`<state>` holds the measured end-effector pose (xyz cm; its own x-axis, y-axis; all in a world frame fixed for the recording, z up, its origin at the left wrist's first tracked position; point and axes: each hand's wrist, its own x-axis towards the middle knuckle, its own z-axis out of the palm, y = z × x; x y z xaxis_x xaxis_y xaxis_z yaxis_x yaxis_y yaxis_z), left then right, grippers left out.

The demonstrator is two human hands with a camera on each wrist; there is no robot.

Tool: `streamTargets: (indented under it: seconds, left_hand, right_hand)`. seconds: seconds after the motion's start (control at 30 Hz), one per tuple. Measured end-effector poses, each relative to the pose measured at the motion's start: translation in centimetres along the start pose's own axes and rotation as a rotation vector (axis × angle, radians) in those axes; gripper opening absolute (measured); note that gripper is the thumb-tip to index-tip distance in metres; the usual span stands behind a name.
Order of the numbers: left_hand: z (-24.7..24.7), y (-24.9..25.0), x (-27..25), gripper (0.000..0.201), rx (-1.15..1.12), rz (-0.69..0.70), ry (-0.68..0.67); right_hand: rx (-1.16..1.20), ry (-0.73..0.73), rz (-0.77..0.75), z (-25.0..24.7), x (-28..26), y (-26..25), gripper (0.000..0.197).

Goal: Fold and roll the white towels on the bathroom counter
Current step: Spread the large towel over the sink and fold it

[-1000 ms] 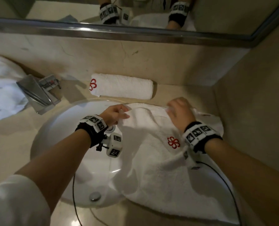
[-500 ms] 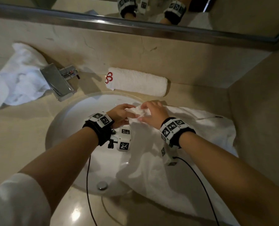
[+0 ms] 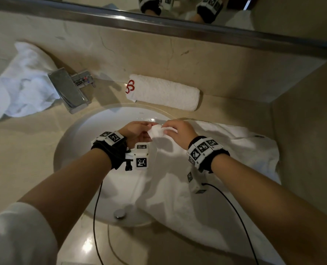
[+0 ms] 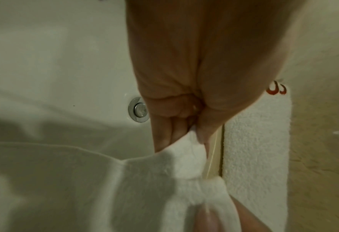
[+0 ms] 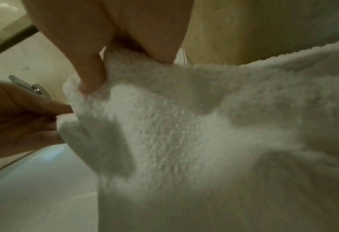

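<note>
A white towel [image 3: 206,188] lies spread over the right side of the sink and the counter. Its far corner is lifted above the basin. My left hand [image 3: 139,131] pinches that corner between thumb and fingers; the pinch shows in the left wrist view on the towel [image 4: 164,180]. My right hand [image 3: 178,131] grips the same bunched corner of the towel [image 5: 184,133] right beside it, fingers [image 5: 91,78] curled into the cloth. A rolled white towel [image 3: 164,92] with a red logo lies at the back against the wall. A crumpled white towel [image 3: 23,85] sits at the far left.
The white oval sink [image 3: 93,138] is sunk in the beige counter [image 3: 21,159], with a drain plug [image 3: 120,214] near its front. A chrome faucet [image 3: 69,90] stands at the back left. A mirror [image 3: 178,8] runs above, and a wall [image 3: 307,150] closes the right side.
My right hand has moved left along the towel's far edge until it met my left hand, gathering the edge into one bunched corner. The red logo on the spread towel is now hidden.
</note>
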<state>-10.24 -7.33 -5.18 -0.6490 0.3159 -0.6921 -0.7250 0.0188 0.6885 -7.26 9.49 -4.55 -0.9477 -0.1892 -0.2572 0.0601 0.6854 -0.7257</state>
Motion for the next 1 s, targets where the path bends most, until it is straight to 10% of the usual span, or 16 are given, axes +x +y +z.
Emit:
streamTargets:
  seconds: [0.37,0.53,0.67,1.0]
  left_hand:
    - [0.6,0.2,0.3,0.024,-0.019,-0.099,-0.09]
    - [0.4,0.3,0.1,0.044,-0.076,-0.138,-0.151]
    - [0.5,0.3,0.0,0.023,0.108,-0.08,-0.135]
    - [-1.4,0.7,0.2,0.038,0.407,-0.096,-0.193]
  right_hand:
    - [0.003,-0.001,0.0,0.3,0.2,-0.9,0.008]
    - [0.019,0.039,0.01,0.6,0.2,-0.5,0.024]
    - [-0.023,0.05,0.072,0.5,0.4,-0.1,0.037]
    - [-0.501,-0.086,0.178,-6.7,-2.4,5.7,0.042]
